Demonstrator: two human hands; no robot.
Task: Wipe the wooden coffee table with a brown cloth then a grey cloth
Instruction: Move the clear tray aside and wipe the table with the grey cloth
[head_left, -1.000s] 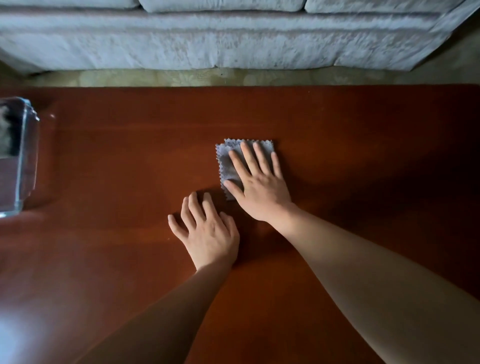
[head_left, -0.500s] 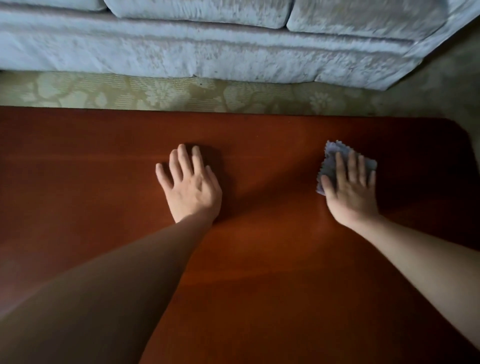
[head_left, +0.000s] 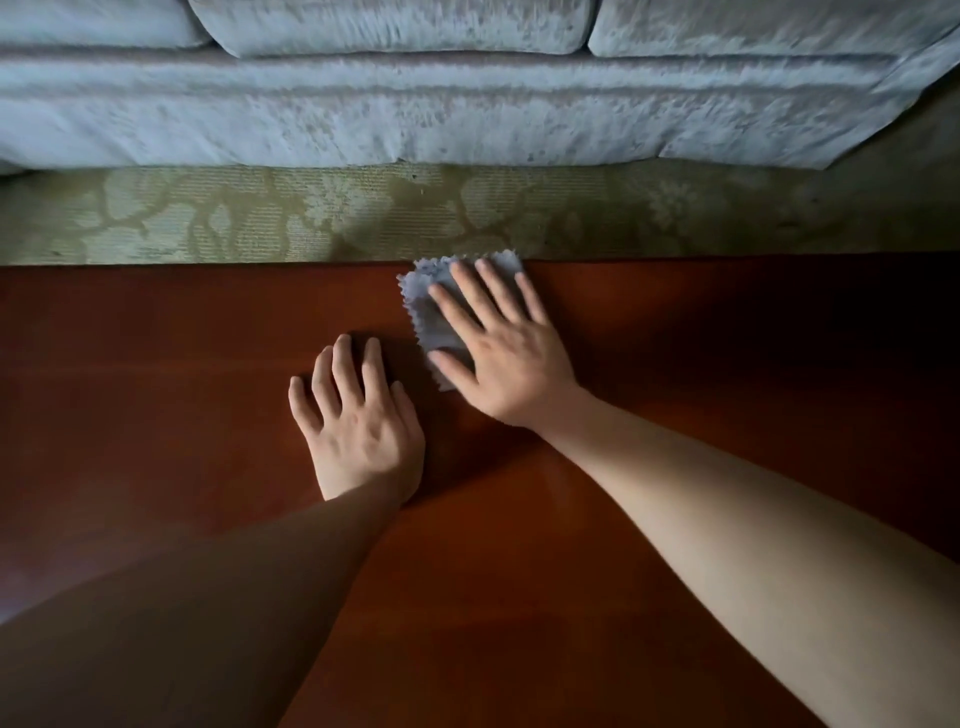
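The reddish-brown polished wooden coffee table (head_left: 156, 415) fills the lower part of the frame, and its far edge runs straight across the middle. A small grey cloth with a zigzag-cut edge (head_left: 434, 312) lies flat on the table, a little above the centre of the frame, and its upper side reaches the far edge of the table. The right hand (head_left: 511, 364) rests on this cloth with the palm down; its fingers (head_left: 498, 288) are straight and spread, pressing the cloth against the wood, not curled around it. The thumb lies on the lower part of the cloth.

The left hand (head_left: 358, 426) lies flat on the bare wood just beside the cloth, lower and to the left of it, with the fingers straight and slightly apart. It holds nothing. Both forearms come from the bottom of the frame.

Behind the table edge there is an olive-green carpet with a pale flower pattern (head_left: 260, 218), and at the top of the frame a light grey-blue velvet sofa (head_left: 415, 109).
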